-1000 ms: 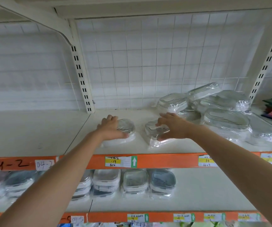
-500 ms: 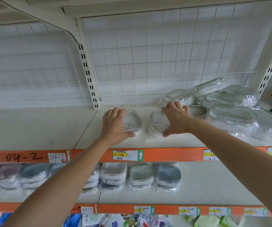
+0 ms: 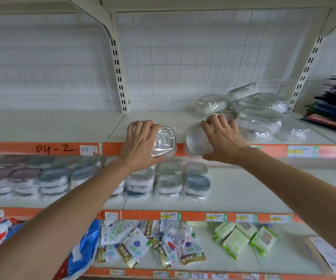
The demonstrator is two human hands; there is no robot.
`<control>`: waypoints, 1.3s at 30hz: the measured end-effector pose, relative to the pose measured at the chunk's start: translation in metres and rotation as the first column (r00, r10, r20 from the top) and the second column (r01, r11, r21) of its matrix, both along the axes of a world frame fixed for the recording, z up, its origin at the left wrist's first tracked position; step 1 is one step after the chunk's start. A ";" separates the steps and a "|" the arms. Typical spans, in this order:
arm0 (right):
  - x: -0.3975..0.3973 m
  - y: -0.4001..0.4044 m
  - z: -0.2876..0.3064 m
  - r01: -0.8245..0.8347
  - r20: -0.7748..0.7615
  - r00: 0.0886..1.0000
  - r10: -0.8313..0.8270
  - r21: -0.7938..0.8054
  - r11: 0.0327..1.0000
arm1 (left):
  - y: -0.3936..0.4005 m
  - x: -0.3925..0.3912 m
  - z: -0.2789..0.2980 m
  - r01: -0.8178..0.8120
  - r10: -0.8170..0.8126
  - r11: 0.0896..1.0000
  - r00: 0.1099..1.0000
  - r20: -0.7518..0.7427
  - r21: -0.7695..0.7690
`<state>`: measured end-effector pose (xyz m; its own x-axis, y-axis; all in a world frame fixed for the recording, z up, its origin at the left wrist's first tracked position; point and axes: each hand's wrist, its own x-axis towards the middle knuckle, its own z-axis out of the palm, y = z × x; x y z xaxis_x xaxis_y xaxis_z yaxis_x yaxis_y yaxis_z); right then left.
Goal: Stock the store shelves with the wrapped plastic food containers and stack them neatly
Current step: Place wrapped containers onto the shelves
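Both forearms are bare to the frame's edge, no sleeves covering the left hand (image 3: 141, 142) or right hand (image 3: 223, 140).

The small clear plastic container (image 3: 164, 141) gripped in the left hand (image 3: 141, 144) is sealed in glossy, crinkled film that catches the light. The clear plastic container (image 3: 197, 142) held by the right hand (image 3: 223, 140) has the same shiny wrap and a ribbed face. Beyond the right hand, the heap of film-wrapped translucent containers (image 3: 254, 112) glints. The white painted metal shelf (image 3: 62, 126) under the hands looks smooth and matt, its orange front strip (image 3: 48, 148) carrying paper labels. Below the hands, stacked wrapped containers (image 3: 171, 182) gleam softly.
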<state>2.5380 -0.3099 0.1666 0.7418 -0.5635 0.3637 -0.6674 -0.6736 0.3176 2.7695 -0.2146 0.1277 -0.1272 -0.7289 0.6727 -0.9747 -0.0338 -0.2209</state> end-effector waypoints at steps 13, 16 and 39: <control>-0.034 0.029 -0.129 0.069 -0.263 0.964 -0.039 0.104 0.992 | 0.030 -0.040 -0.118 0.039 -0.048 0.890 0.999 0.008 0.454; -0.026 0.008 -0.154 0.054 -0.239 0.971 -0.013 0.168 0.984 | 0.007 -0.038 -0.134 0.016 0.033 0.845 0.996 -0.082 0.534; 0.054 -0.222 -0.291 0.075 0.241 0.952 -0.191 0.422 0.904 | -0.243 0.039 -0.254 -0.036 0.200 0.878 0.934 -0.297 0.477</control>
<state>2.5923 -0.5318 -0.1243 0.5552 -0.7905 0.2587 -0.7802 -0.6027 -0.1674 2.8087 -0.4573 -0.1261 0.1475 -0.9578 0.2467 -0.9875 -0.1286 0.0911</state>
